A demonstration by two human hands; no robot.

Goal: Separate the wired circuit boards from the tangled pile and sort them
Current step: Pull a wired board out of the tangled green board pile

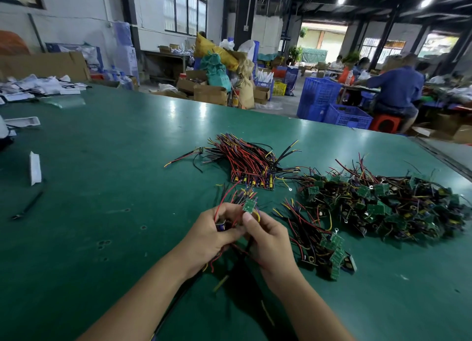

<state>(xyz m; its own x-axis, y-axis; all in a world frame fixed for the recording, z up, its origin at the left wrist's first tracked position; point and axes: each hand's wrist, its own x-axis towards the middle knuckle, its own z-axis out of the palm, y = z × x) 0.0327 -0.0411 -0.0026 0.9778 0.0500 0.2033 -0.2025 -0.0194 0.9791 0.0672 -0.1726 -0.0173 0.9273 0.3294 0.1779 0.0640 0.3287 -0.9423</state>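
Over the green table (pixel 107 177), my left hand (pixel 208 234) grips a small bunch of wired circuit boards, a blue part showing under its fingers. My right hand (pixel 267 238) pinches one green circuit board (pixel 249 205) at its lower edge, its red, yellow and black wires fanning upward. A large tangled pile (pixel 383 202) of green boards and wires lies to the right. A neat row of sorted boards (pixel 251 167) with wires laid side by side sits beyond my hands. A smaller group (pixel 321 241) lies just right of my right hand.
A white packet (pixel 35 167) and a black tool (pixel 28 205) lie at the left. White trays and papers (pixel 38 86) crowd the far left corner. Past the table's far edge stand blue crates (pixel 329 103), cardboard boxes and seated people.
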